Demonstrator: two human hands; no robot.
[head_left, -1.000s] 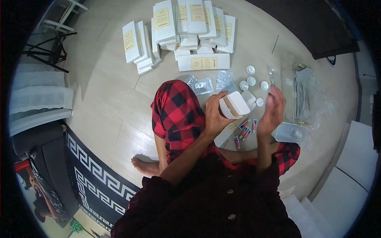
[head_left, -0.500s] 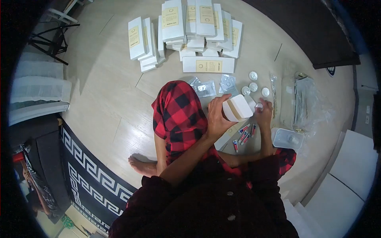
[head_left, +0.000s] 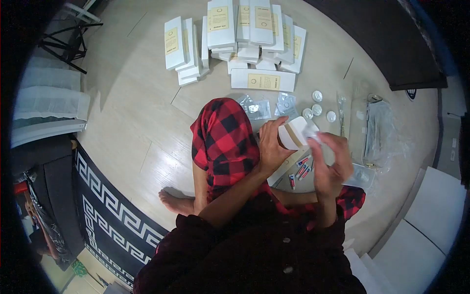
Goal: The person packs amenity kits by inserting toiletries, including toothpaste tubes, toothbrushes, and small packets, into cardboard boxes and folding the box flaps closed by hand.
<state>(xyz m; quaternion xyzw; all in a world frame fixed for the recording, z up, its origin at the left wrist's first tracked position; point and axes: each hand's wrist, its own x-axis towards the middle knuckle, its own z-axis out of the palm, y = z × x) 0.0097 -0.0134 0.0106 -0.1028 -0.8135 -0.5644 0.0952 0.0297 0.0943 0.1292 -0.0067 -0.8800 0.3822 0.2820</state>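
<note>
My left hand (head_left: 270, 149) is wrapped around a white cardboard box (head_left: 292, 133), its end flap open and tilted up toward me. In the fingertips of my right hand (head_left: 334, 161) is a small round white packet (head_left: 310, 131), blurred by motion, at the box's open end. I cannot make out whether part of it is inside. Several similar round packets (head_left: 317, 109) lie on the floor just beyond. Small toothpaste tubes (head_left: 302, 171) are on the floor below the box, next to another white carton lying partly hidden under my hands.
White labelled boxes (head_left: 221, 29) stand stacked at the far side, with one long box (head_left: 263, 80) lying in front. Clear sachets (head_left: 257, 108) sit beyond my knee. To the right are a plastic bag of items (head_left: 377, 127) and a clear plastic tub (head_left: 362, 172).
My right hand has picked up a round packet from the floor and brought it left and nearer to the box's open end. My left hand still holds the box.
</note>
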